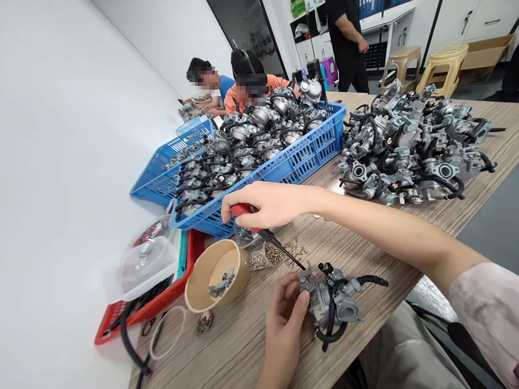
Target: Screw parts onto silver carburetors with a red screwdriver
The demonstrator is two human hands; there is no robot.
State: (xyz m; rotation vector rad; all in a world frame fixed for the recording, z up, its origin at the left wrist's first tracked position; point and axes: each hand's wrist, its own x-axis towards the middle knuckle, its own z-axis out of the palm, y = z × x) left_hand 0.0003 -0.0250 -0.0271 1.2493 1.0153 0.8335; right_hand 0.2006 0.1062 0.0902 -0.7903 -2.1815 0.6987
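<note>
- Right hand (270, 204) was closed around the red handle of a screwdriver (279, 247), just in front of the blue basket (300, 162), with the shaft slanting down to the top of the carburetor (330, 302).
- Left hand (284, 319) gripped that carburetor by its near side, thumb pressed against the body, steadying it on the wooden table (425, 216) well in front of the basket.
- Basket and the loose pile (409, 146) to its right held many more of the same units.
- Carburetor looked like cast metal: stiff, probably heavy for its size, with ribs and ports that offer grip (the solid body seemed the safest hold). Its black rubber hose (371, 280) would flex and is a poor handle.
- Small screws (284, 253) lay between the basket and the carburetor, light and easily scattered.
- No brand, label or writing could be read.
</note>
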